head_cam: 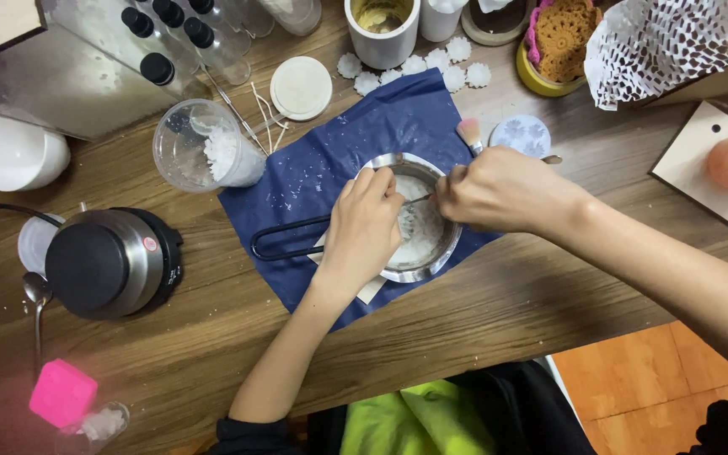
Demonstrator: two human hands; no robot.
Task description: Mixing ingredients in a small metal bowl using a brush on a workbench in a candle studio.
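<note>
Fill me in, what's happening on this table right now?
A person works over a small metal pan of white flakes, set on a blue cloth on the wooden table. The left hand rests on the pan's rim; the right hand holds a thin tool in the flakes. Nearby are a tipped clear cup of flakes and a small black hotplate.

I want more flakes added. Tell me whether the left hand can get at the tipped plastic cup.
Probably yes. The left hand rests on the metal pot; the plastic cup lies on its side up-left, with only blue cloth between.
</note>
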